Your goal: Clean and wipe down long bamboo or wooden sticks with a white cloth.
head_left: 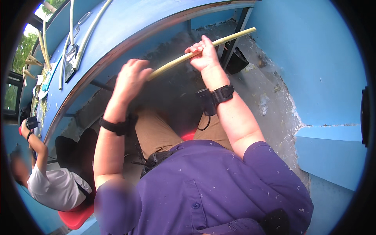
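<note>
A long, pale yellow-green stick, like a bamboo or cane stem (172, 63), slants up to the right in front of me, above my lap. My right hand (204, 56) is closed around it past its middle, and the far end sticks out beyond the fist. At the stick's lower left end is my left hand (133, 78), its fingers curled and slightly blurred, with the end of the stick meeting it by the thumb. How much of the stick lies inside that hand is hidden. Both wrists wear black straps.
The blue table (117, 25) curves across the upper left, bearing several similar sticks (84, 43) and a dark rectangular object (70, 62). A blue wall (325, 62) rises at right. A black container (237, 60) is under the table. Another person (58, 188) sits at lower left.
</note>
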Tool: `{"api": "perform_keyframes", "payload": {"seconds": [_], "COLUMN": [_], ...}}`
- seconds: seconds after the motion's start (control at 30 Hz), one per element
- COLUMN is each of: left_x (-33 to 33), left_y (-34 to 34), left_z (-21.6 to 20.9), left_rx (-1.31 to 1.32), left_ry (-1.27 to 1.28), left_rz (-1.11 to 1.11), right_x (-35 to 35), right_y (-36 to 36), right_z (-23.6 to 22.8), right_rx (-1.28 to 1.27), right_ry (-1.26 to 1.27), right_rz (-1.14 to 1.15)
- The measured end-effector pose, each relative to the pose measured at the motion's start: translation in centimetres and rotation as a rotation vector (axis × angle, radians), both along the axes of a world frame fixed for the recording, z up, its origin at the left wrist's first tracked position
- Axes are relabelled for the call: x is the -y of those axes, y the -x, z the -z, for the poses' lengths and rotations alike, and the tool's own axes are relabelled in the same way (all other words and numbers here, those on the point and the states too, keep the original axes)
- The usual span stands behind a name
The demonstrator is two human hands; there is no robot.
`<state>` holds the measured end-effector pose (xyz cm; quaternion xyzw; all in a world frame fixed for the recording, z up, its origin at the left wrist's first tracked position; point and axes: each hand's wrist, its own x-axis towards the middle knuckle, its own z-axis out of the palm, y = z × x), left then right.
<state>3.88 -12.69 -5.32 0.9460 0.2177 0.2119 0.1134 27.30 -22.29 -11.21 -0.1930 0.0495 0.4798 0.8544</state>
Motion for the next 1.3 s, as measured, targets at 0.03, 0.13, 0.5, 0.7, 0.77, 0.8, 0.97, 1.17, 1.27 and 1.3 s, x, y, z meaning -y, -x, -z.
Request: {"api": "perform_keyframes", "payload": {"seconds": [0.03,0.13,0.5,0.7,0.77,0.8,0.97,1.17,1.27,1.3], "left_x": [1.2,2.8,-1.5,-1.9,-1.2,-1.3,0.1,1.2,1.0,0.8], "left_y": [-1.2,-2.4,6.0,7.9,7.8,8.0,7.9,8.3,8.9,9.0], "left_z": [0.0,1.7,1.3,-0.2,-1.1,-1.2,-2.3,-3.9,-4.1,-3.9], "left_rx": [-0.054,-0.139,-0.158,-0.103,-0.066,-0.046,0.040,0.162,0.163,0.156], "left_ry": [0.030,0.177,0.274,0.346,0.392,0.377,0.302,0.246,0.214,0.204], "left_rz": [0.060,0.183,-0.114,-0.234,-0.276,-0.252,-0.192,-0.193,-0.219,-0.223], "right_x": [-0.2,-0.6,0.4,0.6,0.9,1.4,3.5,5.6,5.4,5.4], "right_y": [0.5,1.2,-0.3,4.6,6.1,6.9,10.4,12.4,13.5,13.1], "right_z": [0.0,0.1,-4.9,-13.3,-16.0,-17.4,-20.7,-21.7,-22.3,-22.7], "right_rx": [-0.021,-0.019,0.303,0.622,0.704,0.747,0.950,1.071,1.073,1.124], "right_ry": [0.001,0.011,0.162,-0.060,-0.152,-0.198,-0.279,-0.348,-0.392,-0.347], "right_rz": [-0.025,-0.081,0.158,0.041,-0.041,-0.084,-0.101,-0.146,-0.178,-0.217]}}
